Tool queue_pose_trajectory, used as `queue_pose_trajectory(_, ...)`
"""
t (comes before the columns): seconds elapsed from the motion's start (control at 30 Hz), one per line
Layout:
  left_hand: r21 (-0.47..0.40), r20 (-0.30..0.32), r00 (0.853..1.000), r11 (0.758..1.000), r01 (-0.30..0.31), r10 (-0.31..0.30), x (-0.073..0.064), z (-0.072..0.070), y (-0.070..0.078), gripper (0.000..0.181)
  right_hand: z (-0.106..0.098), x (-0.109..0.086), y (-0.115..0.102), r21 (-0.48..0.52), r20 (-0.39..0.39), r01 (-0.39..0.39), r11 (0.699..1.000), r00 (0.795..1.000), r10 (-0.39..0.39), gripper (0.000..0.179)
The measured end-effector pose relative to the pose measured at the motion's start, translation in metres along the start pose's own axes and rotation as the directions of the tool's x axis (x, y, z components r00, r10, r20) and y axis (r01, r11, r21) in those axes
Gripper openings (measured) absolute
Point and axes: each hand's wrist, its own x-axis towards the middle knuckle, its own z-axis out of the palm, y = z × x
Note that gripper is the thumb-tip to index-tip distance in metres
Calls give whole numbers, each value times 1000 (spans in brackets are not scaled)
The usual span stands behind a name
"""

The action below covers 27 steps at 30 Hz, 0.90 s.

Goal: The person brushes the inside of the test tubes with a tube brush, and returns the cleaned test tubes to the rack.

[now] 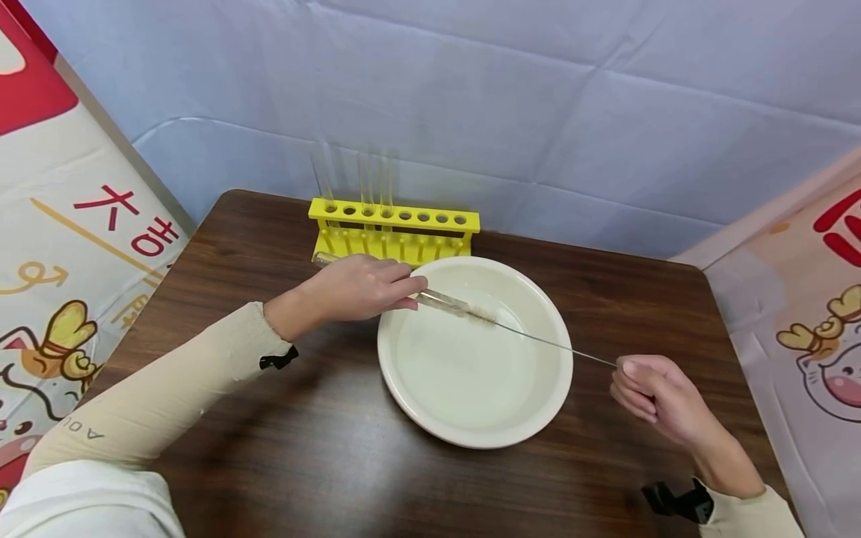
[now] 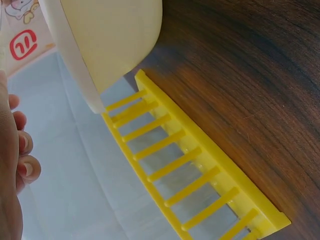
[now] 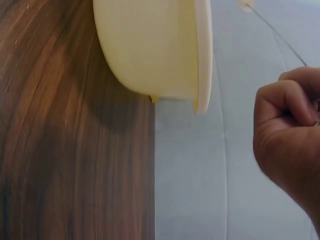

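Observation:
My left hand grips a clear glass test tube above the left rim of a white basin. The tube slants, its mouth toward the right. At that mouth sits the bristle head of a test tube brush, with some bristles outside the glass; how far it reaches inside is hard to tell. A thin wire handle runs from the brush to my right hand, which pinches its end right of the basin. In the right wrist view, curled fingers hold the wire.
Behind the basin, a yellow test tube rack holds three upright clear tubes toward its left side. Everything stands on a dark wooden table. A pale cloth hangs behind, with printed panels at both sides.

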Motion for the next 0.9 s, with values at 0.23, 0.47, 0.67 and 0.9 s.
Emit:
queue_pose_trajectory(0.23, -15, 13, 1000, 1000, 6, -6, 0, 0, 0, 35, -1, -4, -1, -151, -31, 73, 986, 996, -79, 46)
queue_pose_trajectory(0.47, -45, 56, 998, 998, 32, -30, -1, 0, 0, 32, -4, -12, -3, -256, -61, 95, 962, 992, -114, 45)
queue_pose_trajectory(0.67, -59, 91, 995, 997, 49, -44, -2, -2, -1, 34, 0, -19, -5, -446, -225, -24, 895, 970, -87, 43)
queue_pose_trajectory(0.9, -61, 112, 991, 995, 84, -77, -4, -2, -3, 47, 6, -14, -6, -617, -283, 35, 786, 923, -262, 31)
